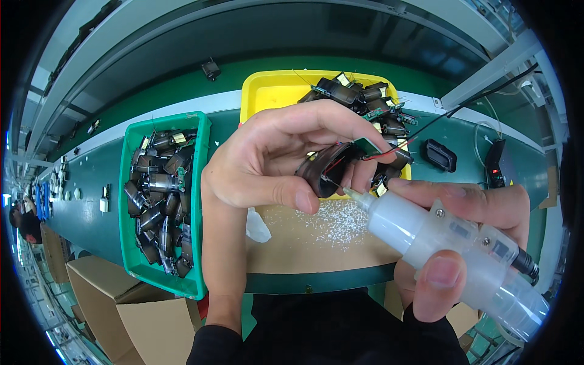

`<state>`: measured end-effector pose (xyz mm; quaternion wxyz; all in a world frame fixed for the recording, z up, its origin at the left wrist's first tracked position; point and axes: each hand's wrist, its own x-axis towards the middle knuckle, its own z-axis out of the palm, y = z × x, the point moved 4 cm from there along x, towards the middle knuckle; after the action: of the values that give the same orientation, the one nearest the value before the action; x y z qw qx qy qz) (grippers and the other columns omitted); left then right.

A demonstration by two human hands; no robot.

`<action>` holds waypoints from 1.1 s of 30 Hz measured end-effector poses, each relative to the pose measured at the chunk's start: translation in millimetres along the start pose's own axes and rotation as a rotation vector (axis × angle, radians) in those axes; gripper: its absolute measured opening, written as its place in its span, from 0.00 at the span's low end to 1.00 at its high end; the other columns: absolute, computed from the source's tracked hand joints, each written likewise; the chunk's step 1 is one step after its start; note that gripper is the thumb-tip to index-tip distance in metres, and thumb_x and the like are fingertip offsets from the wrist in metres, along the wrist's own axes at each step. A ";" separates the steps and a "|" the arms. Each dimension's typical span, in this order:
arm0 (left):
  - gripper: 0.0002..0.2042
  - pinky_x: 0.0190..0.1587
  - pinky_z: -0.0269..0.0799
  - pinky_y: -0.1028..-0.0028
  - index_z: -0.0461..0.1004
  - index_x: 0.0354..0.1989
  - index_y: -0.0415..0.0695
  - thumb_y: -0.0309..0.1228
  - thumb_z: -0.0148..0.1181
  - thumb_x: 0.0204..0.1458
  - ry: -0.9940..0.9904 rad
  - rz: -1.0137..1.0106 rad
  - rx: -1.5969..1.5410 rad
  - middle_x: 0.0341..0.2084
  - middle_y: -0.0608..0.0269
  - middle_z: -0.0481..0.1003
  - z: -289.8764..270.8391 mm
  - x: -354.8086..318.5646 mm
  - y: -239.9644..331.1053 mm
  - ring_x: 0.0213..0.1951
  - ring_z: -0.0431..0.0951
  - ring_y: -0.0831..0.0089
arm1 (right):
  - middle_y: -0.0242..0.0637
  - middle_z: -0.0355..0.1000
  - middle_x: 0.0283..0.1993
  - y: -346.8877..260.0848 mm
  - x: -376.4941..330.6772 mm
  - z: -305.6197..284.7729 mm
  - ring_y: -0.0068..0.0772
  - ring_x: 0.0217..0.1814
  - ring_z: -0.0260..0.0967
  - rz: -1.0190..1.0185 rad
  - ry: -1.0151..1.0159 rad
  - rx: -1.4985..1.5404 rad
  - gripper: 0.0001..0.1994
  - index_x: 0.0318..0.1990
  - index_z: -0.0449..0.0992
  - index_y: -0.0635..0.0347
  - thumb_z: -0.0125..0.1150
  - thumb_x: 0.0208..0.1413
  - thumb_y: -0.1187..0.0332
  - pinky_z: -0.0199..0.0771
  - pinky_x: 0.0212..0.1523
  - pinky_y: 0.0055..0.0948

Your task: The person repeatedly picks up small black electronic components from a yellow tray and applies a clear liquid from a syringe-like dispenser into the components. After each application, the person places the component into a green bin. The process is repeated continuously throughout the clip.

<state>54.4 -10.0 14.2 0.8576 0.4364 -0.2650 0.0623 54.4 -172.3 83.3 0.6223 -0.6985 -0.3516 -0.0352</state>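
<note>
My left hand (274, 158) is closed around a dark translucent plastic housing (317, 175), its open end tilted toward the right. A small green circuit board (367, 147) with a red wire and a dark wire sticks out of that housing by my fingertips. In my right hand (468, 213) is a white translucent dispenser syringe (420, 237), gripped between thumb and fingers. Its narrow tip points up and left, close to the housing's opening; whether the two touch I cannot tell.
Many similar dark housings fill a green bin (204, 164) at left and a yellow bin (258, 91) behind my hands. White crumbs litter a brown board (286, 249). A black tray-like part (439, 155) and a black device (496, 161) lie at right. Cardboard boxes (155, 328) stand lower left.
</note>
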 end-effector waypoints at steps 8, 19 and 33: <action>0.31 0.28 0.66 0.72 0.65 0.40 0.32 0.43 0.69 0.33 0.011 0.014 0.028 0.26 0.53 0.69 1.3 0.8 3.7 0.25 0.70 0.69 | 0.56 0.70 0.33 -2.5 -1.4 1.2 0.37 0.30 0.70 0.014 0.003 -0.015 0.21 0.42 0.62 0.67 0.55 0.46 0.59 0.72 0.35 0.28; 0.30 0.29 0.66 0.72 0.65 0.40 0.33 0.42 0.70 0.33 -0.001 0.032 0.030 0.26 0.52 0.69 1.3 0.2 3.2 0.26 0.71 0.68 | 0.56 0.69 0.34 -3.3 -2.3 1.7 0.38 0.31 0.69 0.026 0.009 -0.031 0.21 0.43 0.63 0.66 0.52 0.48 0.58 0.72 0.35 0.28; 0.20 0.43 0.65 0.76 0.64 0.51 0.37 0.23 0.54 0.47 0.189 -0.174 0.843 0.40 0.58 0.68 -24.9 -30.9 40.2 0.38 0.68 0.73 | 0.57 0.70 0.31 -13.7 -3.0 -6.0 0.39 0.29 0.70 -0.032 0.156 -0.099 0.20 0.42 0.63 0.67 0.47 0.49 0.57 0.71 0.35 0.29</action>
<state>24.5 37.8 15.4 0.6272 0.7612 -0.0993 0.1321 47.1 -179.3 94.8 0.6117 -0.7179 -0.3110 -0.1170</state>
